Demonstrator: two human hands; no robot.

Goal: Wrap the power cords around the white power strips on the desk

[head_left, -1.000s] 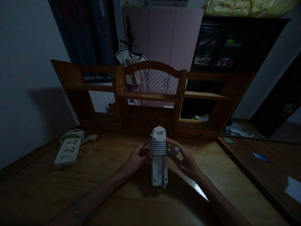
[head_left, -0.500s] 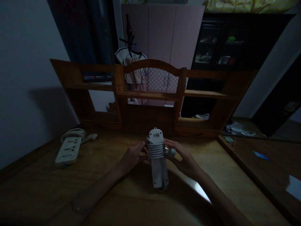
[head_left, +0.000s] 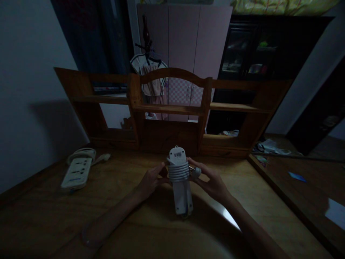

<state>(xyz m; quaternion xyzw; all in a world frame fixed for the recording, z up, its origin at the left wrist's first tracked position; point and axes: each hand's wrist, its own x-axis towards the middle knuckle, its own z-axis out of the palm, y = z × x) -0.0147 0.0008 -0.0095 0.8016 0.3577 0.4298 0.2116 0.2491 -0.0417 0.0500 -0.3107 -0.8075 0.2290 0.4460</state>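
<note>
A white power strip [head_left: 181, 198] is held up over the wooden desk, its back with a barcode label facing me. Its grey cord [head_left: 179, 172] is wound several times round the middle. My left hand [head_left: 151, 181] grips the left edge by the coils, thumb and fingers closed on it. On the other side my right hand [head_left: 212, 180] is closed on the strip and cord, with the grey plug [head_left: 196, 173] sticking out between thumb and fingers. Some fingertips are hidden behind the strip.
A second white power strip [head_left: 77, 172] with a looped cord lies on the desk [head_left: 121, 223] at left. Along the back edge stands a wooden shelf unit [head_left: 169, 108]. At right, a lower brown surface bears a blue card [head_left: 297, 176] and white paper [head_left: 336, 211].
The plug has turned slightly and sits closer against the coils at the right side. Both hands keep their hold on the power strip. The whole view has shifted a little.
</note>
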